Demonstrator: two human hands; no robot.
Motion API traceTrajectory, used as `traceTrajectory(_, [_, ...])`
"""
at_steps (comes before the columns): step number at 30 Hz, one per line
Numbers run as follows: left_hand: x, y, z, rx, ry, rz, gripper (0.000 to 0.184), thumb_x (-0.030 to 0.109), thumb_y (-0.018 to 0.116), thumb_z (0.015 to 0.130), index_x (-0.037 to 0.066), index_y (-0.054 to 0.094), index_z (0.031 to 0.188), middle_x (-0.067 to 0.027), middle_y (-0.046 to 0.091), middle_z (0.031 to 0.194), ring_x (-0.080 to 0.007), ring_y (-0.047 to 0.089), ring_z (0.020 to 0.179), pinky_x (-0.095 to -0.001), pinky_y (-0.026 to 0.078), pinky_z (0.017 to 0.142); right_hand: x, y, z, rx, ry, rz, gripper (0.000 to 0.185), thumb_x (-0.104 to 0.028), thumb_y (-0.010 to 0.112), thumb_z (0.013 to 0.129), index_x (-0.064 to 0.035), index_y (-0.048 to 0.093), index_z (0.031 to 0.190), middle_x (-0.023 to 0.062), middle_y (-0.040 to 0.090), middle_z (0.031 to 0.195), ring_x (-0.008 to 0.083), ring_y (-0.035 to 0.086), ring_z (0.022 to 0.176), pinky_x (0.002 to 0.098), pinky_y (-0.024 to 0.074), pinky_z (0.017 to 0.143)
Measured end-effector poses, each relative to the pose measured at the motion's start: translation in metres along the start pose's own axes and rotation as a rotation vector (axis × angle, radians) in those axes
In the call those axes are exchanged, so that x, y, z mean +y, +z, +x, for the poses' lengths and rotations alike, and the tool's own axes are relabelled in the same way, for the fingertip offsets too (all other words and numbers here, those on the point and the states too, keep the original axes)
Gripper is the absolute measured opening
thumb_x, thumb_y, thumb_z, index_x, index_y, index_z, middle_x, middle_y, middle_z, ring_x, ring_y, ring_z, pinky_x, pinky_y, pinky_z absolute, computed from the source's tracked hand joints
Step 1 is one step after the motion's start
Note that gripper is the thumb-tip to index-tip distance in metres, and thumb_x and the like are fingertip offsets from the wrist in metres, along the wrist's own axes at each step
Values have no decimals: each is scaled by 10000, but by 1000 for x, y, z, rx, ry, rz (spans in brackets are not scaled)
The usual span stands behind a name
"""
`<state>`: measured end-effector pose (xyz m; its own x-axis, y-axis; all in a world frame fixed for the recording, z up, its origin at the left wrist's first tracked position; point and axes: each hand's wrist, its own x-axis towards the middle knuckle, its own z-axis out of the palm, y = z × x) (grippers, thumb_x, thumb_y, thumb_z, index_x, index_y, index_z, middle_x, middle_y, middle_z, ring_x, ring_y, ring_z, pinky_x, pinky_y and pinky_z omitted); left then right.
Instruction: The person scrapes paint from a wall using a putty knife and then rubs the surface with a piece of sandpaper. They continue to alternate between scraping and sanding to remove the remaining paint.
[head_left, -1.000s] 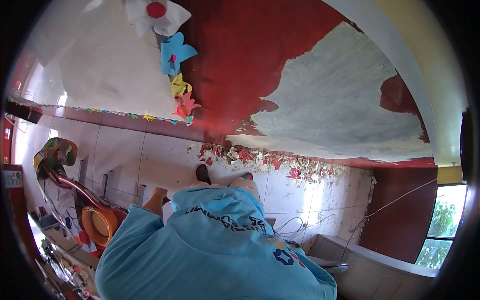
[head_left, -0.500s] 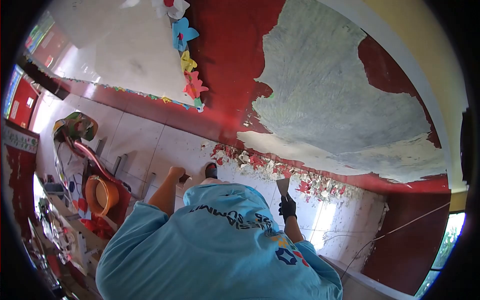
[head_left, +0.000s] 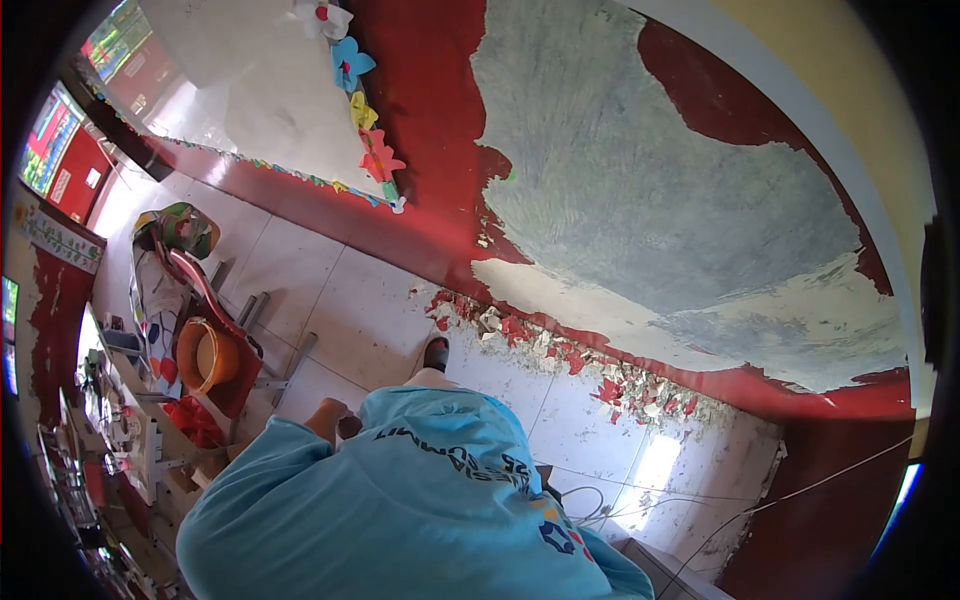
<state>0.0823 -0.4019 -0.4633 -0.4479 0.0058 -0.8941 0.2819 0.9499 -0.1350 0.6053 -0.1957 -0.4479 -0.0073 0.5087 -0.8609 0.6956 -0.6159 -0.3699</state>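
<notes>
Left arm folded in close, right hand out of sight behind the shirt

The person leans forward over the tiled floor [head_left: 480,402], the blue shirt [head_left: 400,510] filling the lower middle of the view. On the left side, the sleeve [head_left: 265,462] ends in a short length of bare left arm [head_left: 322,420], which points forward and inward beside the front of the shirt. A small dark patch lies at its inner side, too unclear to name. The left hand cannot be told apart there, so whether its fingers are spread, drawn together or holding something cannot be told.

On the other side, the right sleeve [head_left: 615,570] slants down toward the lower edge. The right hand is hidden from the camera, and the state of its fingers cannot be told either.

Red and pale paint flakes [head_left: 541,345] lie in a long strip on the floor along the foot of the wall, ahead of the person and well apart from the left arm. Above them, the red wall [head_left: 425,110] bears a large grey patch [head_left: 660,190] with ragged edges. One dark shoe [head_left: 436,352] shows just beyond the shirt, near the strip. To the left of the arm, an orange bucket [head_left: 229,362] seems to rest on a red chair [head_left: 238,395].
</notes>
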Motion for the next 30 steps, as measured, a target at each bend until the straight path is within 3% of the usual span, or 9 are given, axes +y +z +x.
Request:
traceTrajectory(3, [27,-19,-2,12,-53,-102,422,285,680,781,-9,595,1071,-153,627,1032,-270,617,933,-383,499,783,22,0,5,0,21,102,309,-340,461,894,-157,570,1117,61,552,614,160,521,450,325,437,397])
traceTrajectory(7, [87,-43,28,376,379,134,357,301,585,778,40,655,1012,-155,644,1020,-278,619,968,-320,501,788,23,-4,19,17,38,238,297,-330,456,891,-152,576,1095,61,554,614,160,526,457,328,438,401])
traceTrajectory(10, [147,-71,32,369,529,438,358,305,547,778,33,662,981,-167,642,1009,-298,618,954,-344,504,783,-17,9,13,38,56,338,289,-323,452,888,-148,581,1078,61,555,614,161,530,463,330,438,405])
traceTrajectory(13, [200,-89,-51,404,644,335,318,258,523,774,25,666,935,-160,650,976,-312,619,928,-369,505,770,-50,-6,-8,82,-63,319,265,-260,446,883,-132,576,1075,60,551,616,160,518,469,320,436,403])
traceTrajectory(15, [217,-90,-81,480,553,-196,269,228,503,780,42,678,863,-145,658,930,-320,621,891,-379,496,784,-55,-7,-2,68,-53,476,258,-251,459,885,-131,564,1087,57,538,614,168,510,468,327,440,410])
traceTrajectory(18, [208,-84,-36,538,734,-187,230,199,495,791,79,689,820,-122,666,886,-309,626,852,-368,488,791,-67,-8,10,35,-50,709,253,-239,479,888,-129,546,1106,52,518,610,179,499,468,338,446,422])
traceTrajectory(20, [189,-89,11,524,875,995,264,214,457,817,103,697,823,-98,671,886,-269,627,874,-365,482,782,-77,-10,18,6,-54,861,254,-230,492,890,-128,534,1118,49,506,607,186,491,467,345,451,429])
traceTrajectory(25, [123,-74,111,372,385,234,322,246,443,847,62,646,1016,-145,632,1058,-290,594,1011,-372,466,842,-165,-27,-9,119,-211,1118,301,-212,515,888,-101,500,1167,42,513,676,164,497,498,312,452,440])
traceTrajectory(30, [96,-105,95,331,364,-265,315,224,478,836,65,619,1070,-151,626,1072,-310,590,1015,-384,467,840,-282,-60,-65,223,-693,1102,434,-201,496,901,-50,422,1300,15,507,705,93,473,511,239,391,431])
